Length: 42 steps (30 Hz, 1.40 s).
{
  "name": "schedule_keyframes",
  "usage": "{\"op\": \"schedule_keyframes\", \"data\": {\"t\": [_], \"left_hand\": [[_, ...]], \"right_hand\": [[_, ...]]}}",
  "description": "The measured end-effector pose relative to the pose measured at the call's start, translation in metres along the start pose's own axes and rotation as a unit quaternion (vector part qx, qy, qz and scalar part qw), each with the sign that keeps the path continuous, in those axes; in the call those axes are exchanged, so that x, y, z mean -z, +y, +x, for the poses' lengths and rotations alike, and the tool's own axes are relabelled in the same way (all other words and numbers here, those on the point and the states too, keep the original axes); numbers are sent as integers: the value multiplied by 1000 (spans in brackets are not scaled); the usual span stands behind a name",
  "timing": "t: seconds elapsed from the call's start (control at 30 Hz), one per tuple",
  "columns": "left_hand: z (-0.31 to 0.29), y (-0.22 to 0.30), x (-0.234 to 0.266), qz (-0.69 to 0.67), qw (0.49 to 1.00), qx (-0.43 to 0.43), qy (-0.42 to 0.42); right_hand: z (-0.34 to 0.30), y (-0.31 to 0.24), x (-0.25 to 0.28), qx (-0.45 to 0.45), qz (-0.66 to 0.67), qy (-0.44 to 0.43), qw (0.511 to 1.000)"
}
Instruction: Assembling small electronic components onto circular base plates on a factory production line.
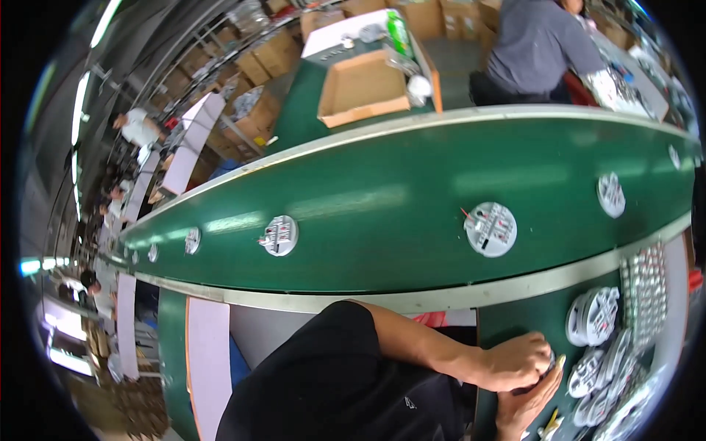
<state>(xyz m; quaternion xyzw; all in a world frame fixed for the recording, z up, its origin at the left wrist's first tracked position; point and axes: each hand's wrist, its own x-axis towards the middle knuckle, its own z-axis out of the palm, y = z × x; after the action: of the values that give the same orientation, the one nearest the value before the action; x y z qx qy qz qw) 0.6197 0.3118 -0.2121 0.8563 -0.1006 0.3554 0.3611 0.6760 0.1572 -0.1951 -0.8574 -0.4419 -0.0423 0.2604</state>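
At the lower right of the frame, the left hand [521, 360] is curled, knuckles upward; the right hand [532, 404] lies close against it, fingers extended. A small greyish piece [551, 359] shows at the fingertips, mostly hidden; whether either hand grips it cannot be told. Near the hands, toward the right edge, are stacked round white units [590, 322] and rows of small pale parts [644, 290]. Similar round units [491, 229] lie well apart along the green belt [382, 239] across mid-frame.

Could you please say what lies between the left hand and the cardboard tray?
The green belt lies between the left hand and cardboard tray in the head view.
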Motion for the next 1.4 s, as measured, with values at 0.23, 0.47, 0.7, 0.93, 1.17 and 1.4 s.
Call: {"op": "schedule_keyframes", "data": {"t": [0.23, 0.47, 0.7, 0.93, 1.17, 1.4], "left_hand": [[29, -26, 26, -6, 984, -107, -141], [27, -21, 27, -5, 993, -67, -97], [49, -32, 41, -11, 967, -130, -220], [26, -11, 31, 43, 994, -24, -94], [46, -44, 30, -66, 963, -136, -223], [71, -58, 34, -128, 904, -185, -363]], "right_hand": [[5, 1, 4, 33, 44, 27, 998], [14, -6, 7, -22, 47, 34, 998], [12, -5, 7, -31, 67, -18, 997], [15, -2, 8, -18, 82, -15, 996], [15, -1, 11, -54, 93, -29, 994], [10, -3, 16, -47, 82, -17, 995]]}}
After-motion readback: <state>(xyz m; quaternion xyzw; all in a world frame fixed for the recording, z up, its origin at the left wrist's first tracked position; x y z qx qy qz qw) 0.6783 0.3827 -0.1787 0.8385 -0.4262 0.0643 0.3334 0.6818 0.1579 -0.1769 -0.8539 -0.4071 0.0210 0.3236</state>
